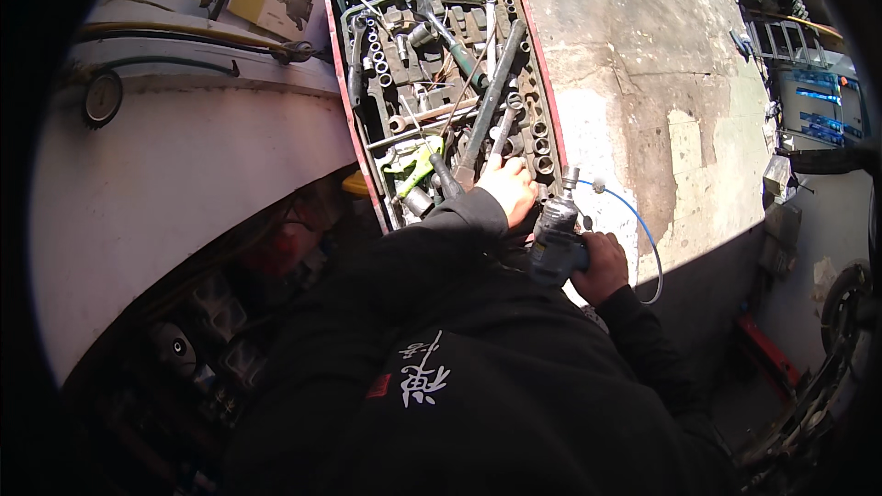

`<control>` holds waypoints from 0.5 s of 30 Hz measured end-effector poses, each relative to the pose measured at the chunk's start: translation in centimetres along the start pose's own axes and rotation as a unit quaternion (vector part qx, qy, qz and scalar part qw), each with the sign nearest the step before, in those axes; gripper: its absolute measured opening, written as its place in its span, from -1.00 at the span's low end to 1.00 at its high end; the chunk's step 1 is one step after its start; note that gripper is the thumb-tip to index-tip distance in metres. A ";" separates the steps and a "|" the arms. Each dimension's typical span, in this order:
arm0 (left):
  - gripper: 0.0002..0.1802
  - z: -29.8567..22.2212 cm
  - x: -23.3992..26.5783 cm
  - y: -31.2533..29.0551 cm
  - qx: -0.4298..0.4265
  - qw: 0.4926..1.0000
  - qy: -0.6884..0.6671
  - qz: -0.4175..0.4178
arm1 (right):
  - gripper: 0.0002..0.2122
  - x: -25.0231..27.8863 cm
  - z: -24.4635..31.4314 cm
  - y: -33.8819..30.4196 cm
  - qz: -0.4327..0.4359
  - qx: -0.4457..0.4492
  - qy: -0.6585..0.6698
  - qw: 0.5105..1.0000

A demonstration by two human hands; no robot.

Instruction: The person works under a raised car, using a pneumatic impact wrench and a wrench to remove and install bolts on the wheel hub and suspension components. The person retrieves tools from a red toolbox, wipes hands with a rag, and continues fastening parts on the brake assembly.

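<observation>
My right hand (602,266) grips a dark impact wrench (556,237) by its handle, with the square-drive end pointing up and away from me. My left hand (510,188) is down in the near right part of a red-edged tool drawer (548,83). Its fingers are curled at the lower end of a chrome wrench (503,133); bright glare and the tools hide the fingertips, so what they hold is unclear. Beside that hand lie a long dark bar (496,87), a row of sockets (542,147) and a bright green tool (418,165).
A white bench or panel (202,138) with a round gauge (102,98) stands left of the drawer. A blue hose (638,216) curves over the sunlit concrete floor (634,28) at right. Blue-handled items (818,115) and a wheel (841,312) are at the far right.
</observation>
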State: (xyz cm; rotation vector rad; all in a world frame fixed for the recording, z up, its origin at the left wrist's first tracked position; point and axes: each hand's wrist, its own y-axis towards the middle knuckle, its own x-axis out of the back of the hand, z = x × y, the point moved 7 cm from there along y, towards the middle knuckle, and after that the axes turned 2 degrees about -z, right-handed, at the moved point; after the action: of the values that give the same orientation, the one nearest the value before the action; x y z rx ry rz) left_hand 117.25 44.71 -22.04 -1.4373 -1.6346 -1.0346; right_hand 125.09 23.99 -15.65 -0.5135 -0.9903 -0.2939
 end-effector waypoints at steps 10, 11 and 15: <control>-0.66 -1.1 -1.0 1.5 0.015 0.996 -0.013 0.091 | -0.54 -1.5 -1.1 0.3 0.023 -0.020 -0.016 0.999; -0.66 -0.9 -2.0 1.6 0.011 0.993 -0.026 0.117 | -0.55 -1.4 -1.4 0.0 0.025 -0.031 -0.014 0.999; -0.67 -1.2 -3.3 2.5 -0.023 0.995 -0.042 0.092 | -0.58 -0.1 -2.1 -1.3 -0.004 -0.044 -0.006 0.999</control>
State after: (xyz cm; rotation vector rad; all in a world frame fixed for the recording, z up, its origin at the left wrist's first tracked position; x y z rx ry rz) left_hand 120.10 42.41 -24.22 -1.6466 -1.5118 -0.9233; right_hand 125.95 21.76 -16.29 -0.5916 -0.9950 -0.3427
